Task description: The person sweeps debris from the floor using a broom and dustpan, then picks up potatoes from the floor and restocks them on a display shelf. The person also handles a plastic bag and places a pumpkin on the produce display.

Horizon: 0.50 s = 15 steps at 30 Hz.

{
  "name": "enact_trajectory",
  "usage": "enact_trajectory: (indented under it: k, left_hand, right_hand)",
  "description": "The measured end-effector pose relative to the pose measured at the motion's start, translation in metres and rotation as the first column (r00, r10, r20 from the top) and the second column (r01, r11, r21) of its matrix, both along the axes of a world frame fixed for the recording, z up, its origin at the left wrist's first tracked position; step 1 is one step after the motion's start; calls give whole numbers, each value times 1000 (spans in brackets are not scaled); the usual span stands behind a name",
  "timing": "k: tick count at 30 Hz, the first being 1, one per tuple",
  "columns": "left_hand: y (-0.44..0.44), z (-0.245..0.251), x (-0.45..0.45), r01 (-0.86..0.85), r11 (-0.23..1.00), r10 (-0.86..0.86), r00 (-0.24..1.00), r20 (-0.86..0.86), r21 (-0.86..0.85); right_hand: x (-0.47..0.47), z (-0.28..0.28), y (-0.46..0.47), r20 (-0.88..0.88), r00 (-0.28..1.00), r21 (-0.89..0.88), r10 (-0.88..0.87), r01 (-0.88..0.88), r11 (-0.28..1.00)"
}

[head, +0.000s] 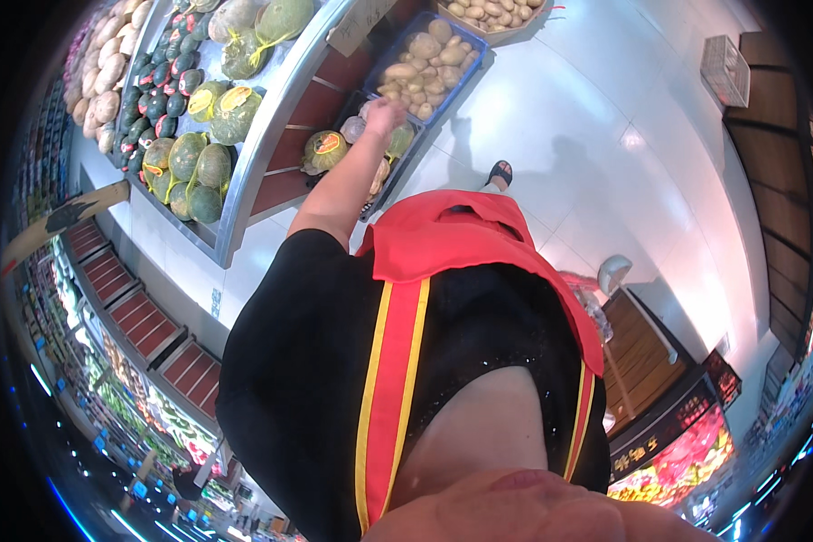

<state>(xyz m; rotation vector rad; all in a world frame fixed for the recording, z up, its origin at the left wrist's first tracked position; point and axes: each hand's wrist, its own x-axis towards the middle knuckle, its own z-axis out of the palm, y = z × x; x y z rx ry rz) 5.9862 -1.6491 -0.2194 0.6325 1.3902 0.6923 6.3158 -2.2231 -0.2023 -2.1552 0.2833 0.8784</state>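
Observation:
My left hand [385,115] reaches forward over a dark low crate [406,161], close to the near edge of a blue plastic crate [462,87] full of potatoes [417,78]. Its fingers point down and are partly hidden, so I cannot tell whether they hold anything. In the dark crate, a netted pumpkin [324,150] with an orange label lies left of my forearm. Pale purplish round produce [353,129] sits beside my wrist, and a greenish round one [400,140] lies to its right. My right hand is out of view.
A metal-edged display stand [271,135] on the left bears netted pumpkins [211,166] and small dark green squashes [157,105]. Another box of potatoes [491,13] stands farther ahead. A white basket [725,71] and wooden shelving [765,142] are at right; a wooden-topped stand [647,359] is nearer.

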Motion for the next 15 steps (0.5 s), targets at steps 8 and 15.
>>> enact_trajectory:
  k: [8, 15]
  left_hand:
    - [-54, 22, 89, 366, 919, -375, 926, -42, -145]
    - [-54, 12, 127, 644, 755, -652, 717, -247, -123]
  right_hand:
    - [166, -20, 137, -76, 985, 89, 152, -145, 985]
    - [240, 17, 307, -276, 958, 410, -82, 194, 891]
